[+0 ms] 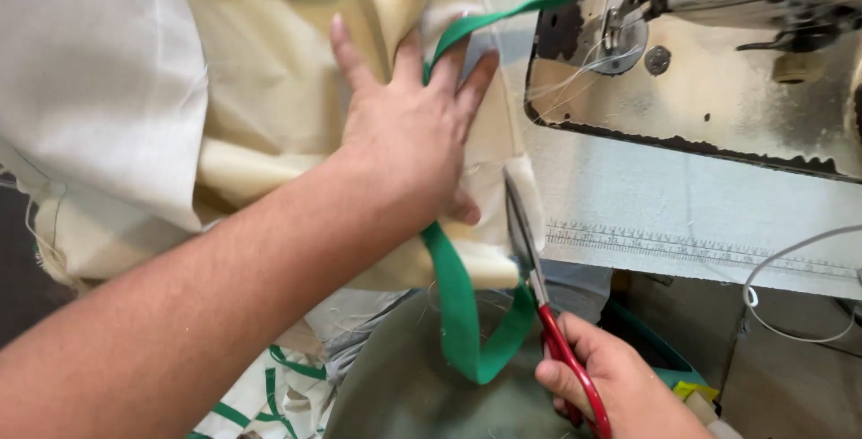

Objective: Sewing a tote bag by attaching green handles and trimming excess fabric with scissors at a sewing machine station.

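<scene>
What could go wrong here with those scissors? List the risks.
The scissors blades lie close to the left hand thumb, so a slip may nick it. The blades also rest against the cream fabric, which might get cut along with the green strap. The strap hangs in a slack loop and may shift, skewing the cut.

The left hand (409, 129) lay flat on the fabric (269, 89) at the left of the tabletop (646, 197), the sewing machine (718, 62) stood far right, and near it the right hand (611, 385) held scissors (539, 286) beside the hanging strap (462, 313).
</scene>
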